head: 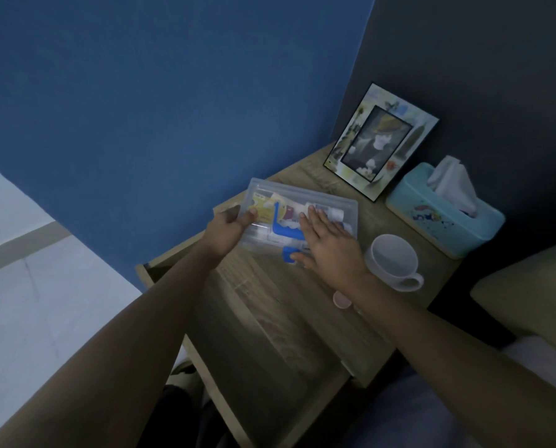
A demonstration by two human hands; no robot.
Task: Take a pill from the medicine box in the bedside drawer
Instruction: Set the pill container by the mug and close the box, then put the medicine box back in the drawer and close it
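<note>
The desk [396, 218] is crowded at the back: a picture frame [380, 140] stands against the wall, a tissue box [441, 211] just beside it. A white cup [394, 260] sits close to the right hand [328, 244], blocking that side. The open drawer [270, 334] below offers clear room.

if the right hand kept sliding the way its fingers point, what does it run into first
Probably nothing solid at first: the right hand lies flat on the medicine box, fingers pointing up-left along its lid. Past the box's far edge, only the blue wall shows; depth is unclear.
</note>
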